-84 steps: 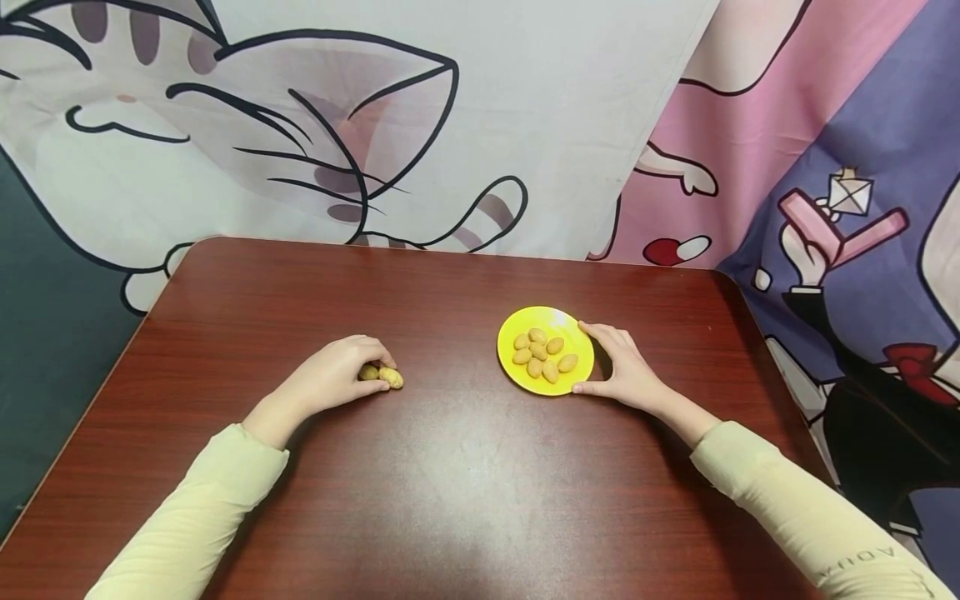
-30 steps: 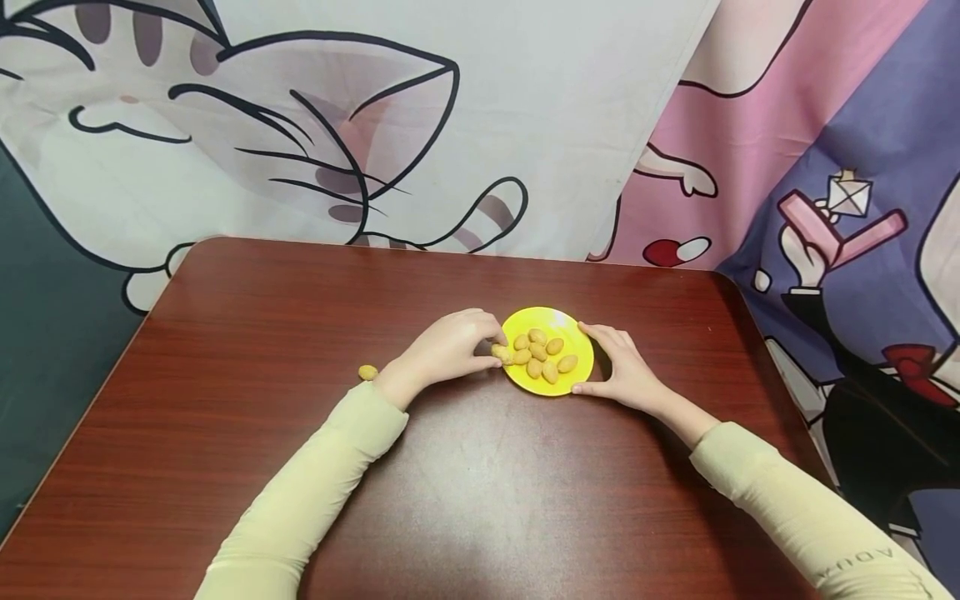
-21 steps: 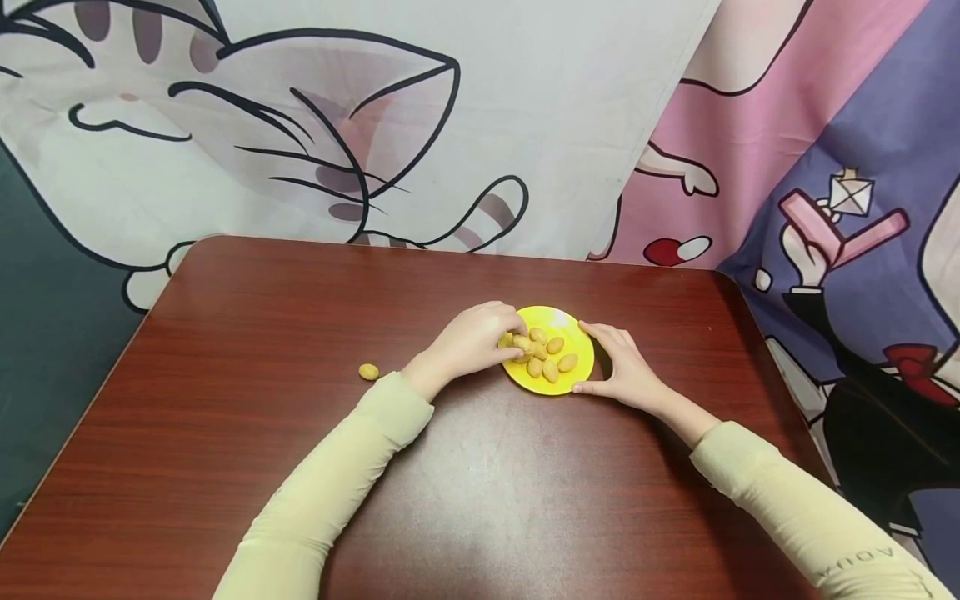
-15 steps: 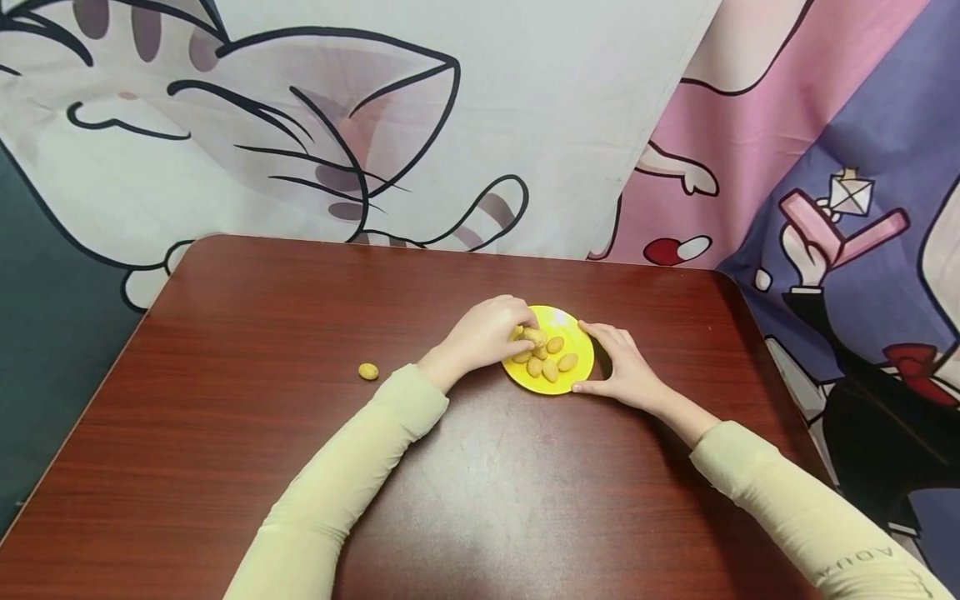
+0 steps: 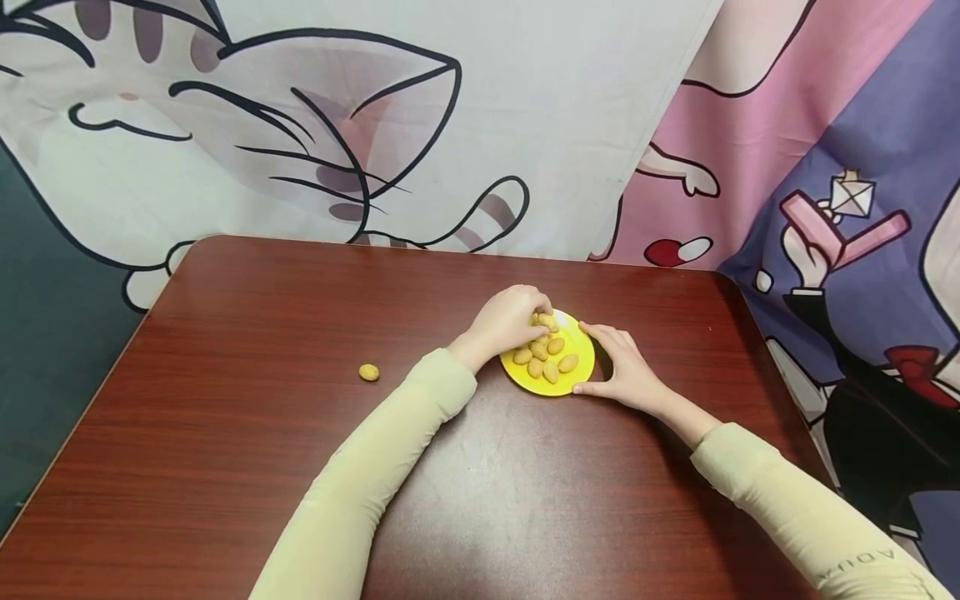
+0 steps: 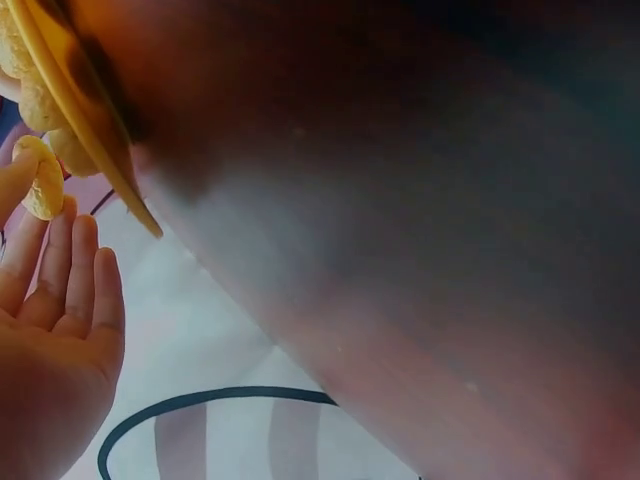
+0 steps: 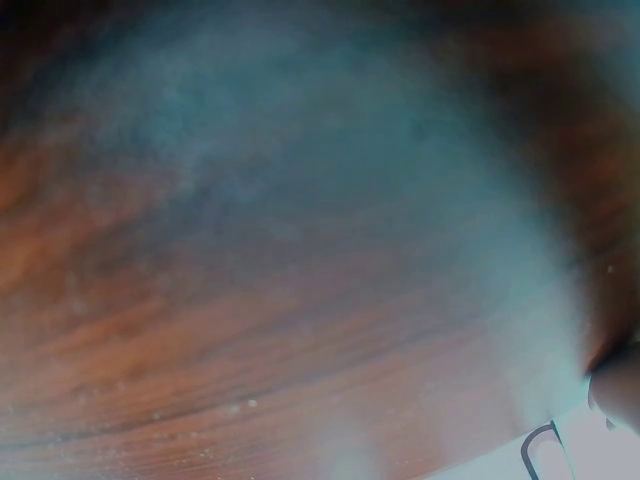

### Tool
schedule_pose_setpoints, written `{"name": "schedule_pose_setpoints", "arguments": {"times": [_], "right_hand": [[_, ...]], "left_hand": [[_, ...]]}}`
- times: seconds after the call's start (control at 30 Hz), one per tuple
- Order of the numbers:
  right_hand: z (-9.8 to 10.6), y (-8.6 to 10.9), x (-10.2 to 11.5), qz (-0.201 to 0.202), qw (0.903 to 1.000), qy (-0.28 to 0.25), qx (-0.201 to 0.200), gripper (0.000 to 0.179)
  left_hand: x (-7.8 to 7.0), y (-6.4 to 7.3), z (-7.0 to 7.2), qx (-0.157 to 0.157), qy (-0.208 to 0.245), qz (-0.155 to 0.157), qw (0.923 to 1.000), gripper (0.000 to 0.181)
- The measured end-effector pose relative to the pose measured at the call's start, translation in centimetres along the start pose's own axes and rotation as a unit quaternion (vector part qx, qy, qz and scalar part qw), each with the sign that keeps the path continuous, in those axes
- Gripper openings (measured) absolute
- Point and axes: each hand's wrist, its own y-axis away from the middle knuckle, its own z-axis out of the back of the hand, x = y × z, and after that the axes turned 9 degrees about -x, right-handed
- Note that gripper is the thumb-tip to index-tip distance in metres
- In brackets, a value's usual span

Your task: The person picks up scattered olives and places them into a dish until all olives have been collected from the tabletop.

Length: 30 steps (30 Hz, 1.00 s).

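My left hand [image 5: 512, 319] reaches over the far left part of a yellow plate [image 5: 576, 385]. Between thumb and fingertips it pinches a small yellow, oval, nut-like piece [image 6: 43, 180], its other fingers extended in the left wrist view. Several similar pieces [image 5: 551, 371] lie on the plate, some partly hidden behind the hand. My right hand [image 5: 630, 372] holds the plate at its right rim, index finger on the far side and thumb on the near side. One more piece [image 5: 368, 372] lies alone on the table, left of the plate.
The dark reddish wooden table [image 5: 285, 467] has a raised-looking straight far edge with rounded corners. A cloth with cartoon cat print [image 5: 247, 125] hangs behind it, with pink and purple printed cloth [image 5: 810, 108] at the right. The right wrist view shows mostly blurred tabletop.
My left hand has carried a pinched piece from the left of the table to the plate, then further over it toward its far side. The right hand and plate have stayed put.
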Motion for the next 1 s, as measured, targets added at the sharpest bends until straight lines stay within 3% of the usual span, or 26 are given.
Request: {"name": "schedule_pose_setpoints", "arguments": {"times": [0.27, 0.53, 1.0], "right_hand": [[-0.1, 0.0, -0.1, 0.005, 1.0, -0.002, -0.002, 0.106], [0.0, 0.0, -0.2, 0.006, 1.0, -0.001, -0.005, 0.106], [0.0, 0.1, 0.0, 0.015, 0.9999, -0.001, -0.008, 0.105]], "left_hand": [[-0.2, -0.7, -0.9, 0.002, 0.01, 0.023, 0.9997, 0.016], [-0.3, -0.8, -1.2, 0.018, 0.016, 0.018, 0.9995, 0.014], [-0.1, -0.4, -0.5, 0.023, 0.028, 0.014, 0.9992, 0.016]]}}
